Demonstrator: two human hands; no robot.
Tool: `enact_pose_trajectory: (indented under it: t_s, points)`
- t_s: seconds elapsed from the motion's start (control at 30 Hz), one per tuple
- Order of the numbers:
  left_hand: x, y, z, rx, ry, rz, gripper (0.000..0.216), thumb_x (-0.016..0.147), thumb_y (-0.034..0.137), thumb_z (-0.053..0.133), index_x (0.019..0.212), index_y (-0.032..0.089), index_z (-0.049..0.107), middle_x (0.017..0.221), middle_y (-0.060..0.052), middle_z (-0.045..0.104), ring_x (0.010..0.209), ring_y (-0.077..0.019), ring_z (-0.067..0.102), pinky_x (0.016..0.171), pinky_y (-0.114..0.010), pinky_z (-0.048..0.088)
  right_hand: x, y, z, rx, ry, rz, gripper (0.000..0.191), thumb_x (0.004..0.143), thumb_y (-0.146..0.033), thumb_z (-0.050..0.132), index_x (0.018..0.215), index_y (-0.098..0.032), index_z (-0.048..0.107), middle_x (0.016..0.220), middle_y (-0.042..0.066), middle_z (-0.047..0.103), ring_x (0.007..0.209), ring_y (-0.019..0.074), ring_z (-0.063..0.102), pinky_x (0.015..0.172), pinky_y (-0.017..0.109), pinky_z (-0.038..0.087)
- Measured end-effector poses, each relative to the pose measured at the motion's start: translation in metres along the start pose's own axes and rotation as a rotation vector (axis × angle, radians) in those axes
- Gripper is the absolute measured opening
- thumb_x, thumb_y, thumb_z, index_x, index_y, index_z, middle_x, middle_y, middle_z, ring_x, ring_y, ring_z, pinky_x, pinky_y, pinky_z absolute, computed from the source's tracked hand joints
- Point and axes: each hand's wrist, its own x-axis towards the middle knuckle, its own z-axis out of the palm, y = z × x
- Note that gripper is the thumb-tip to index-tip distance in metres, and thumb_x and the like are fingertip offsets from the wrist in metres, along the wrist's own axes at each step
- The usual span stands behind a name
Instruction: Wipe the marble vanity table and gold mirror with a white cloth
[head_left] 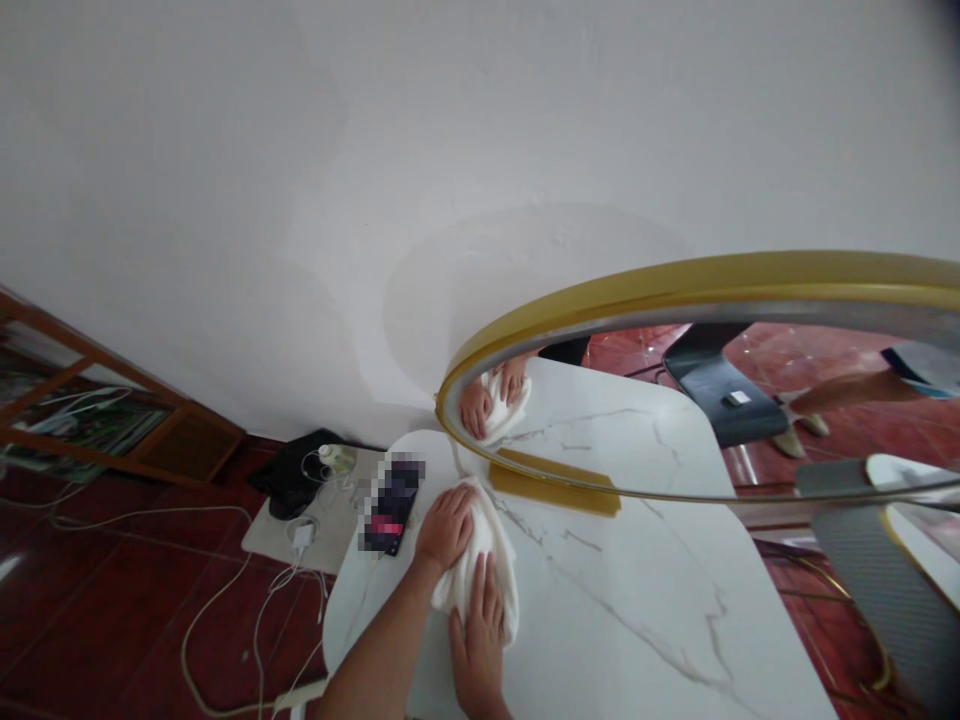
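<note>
A folded white cloth (493,525) lies on the white marble-patterned table (637,570), near its left side. My left hand (445,527) is on the cloth's upper left part, with its fingers bent over it and closed on the fabric. Lower down, my right hand (480,635) rests flat on the cloth with its fingers stretched out. To the left of my left hand lies a phone (397,505) with its screen partly pixelated. Just beyond the cloth stands the gold base (555,484) of a round mirror (622,395), which reflects both hands and the cloth.
The mirror's gold rim (660,275) overhangs the table's right part. Left of the table, a low pale surface (271,535) holds a black bag (296,465), a small bottle (339,458) and a white charger (303,537). Cables trail over the red floor (142,590). A grey chair (881,580) stands right.
</note>
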Motion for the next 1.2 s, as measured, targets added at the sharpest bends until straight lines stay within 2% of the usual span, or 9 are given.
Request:
enact_pose_trajectory:
  t_s: [0.17,0.4,0.63,0.87,1.2]
  points:
    - [0.006,-0.002,0.001,-0.002,0.004,-0.039,0.044,0.085,0.015,0.038,0.129,0.02,0.044,0.13,-0.005,0.051,0.122,-0.0182,0.043,0.105,-0.038,0.034,0.011,-0.004,0.008,0.007,0.025,0.038,0.066,0.092,-0.043,0.03,0.145,-0.016,0.002,0.15,0.012,0.014,0.136,0.0293,0.014,0.103,0.053,0.027]
    - [0.034,-0.02,0.008,0.029,0.102,-0.121,0.043,0.085,0.014,0.037,0.127,0.021,0.046,0.127,-0.006,0.053,0.119,-0.0197,0.046,0.102,-0.041,0.037,0.057,-0.012,0.013,0.018,0.101,0.043,0.069,0.09,-0.049,0.029,0.145,-0.016,0.003,0.148,0.014,0.02,0.133,0.0285,0.02,0.1,0.051,0.03]
    - [0.065,-0.038,0.007,0.074,0.123,-0.141,0.037,0.084,0.015,0.04,0.119,0.018,0.051,0.117,-0.007,0.058,0.112,-0.0214,0.049,0.1,-0.039,0.038,0.094,-0.018,0.014,-0.011,0.085,0.036,0.07,0.089,-0.046,0.031,0.145,-0.014,0.002,0.148,0.015,0.017,0.133,0.03,0.02,0.1,0.051,0.029]
    - [0.074,-0.042,0.004,0.096,0.1,-0.126,0.028,0.083,0.016,0.041,0.106,0.02,0.056,0.107,-0.006,0.06,0.103,-0.0217,0.052,0.097,-0.039,0.039,0.101,-0.019,0.018,-0.054,0.103,0.022,0.071,0.088,-0.043,0.032,0.145,-0.014,0.001,0.148,0.015,0.016,0.132,0.0312,0.021,0.1,0.053,0.028]
    - [0.066,-0.038,0.008,0.077,0.135,-0.133,0.037,0.085,0.016,0.039,0.119,0.017,0.051,0.119,-0.007,0.057,0.114,-0.021,0.048,0.102,-0.038,0.036,0.096,-0.011,0.013,-0.046,0.059,-0.025,0.069,0.087,-0.033,0.034,0.145,-0.013,0.001,0.149,0.014,0.015,0.134,0.0286,0.017,0.102,0.051,0.027]
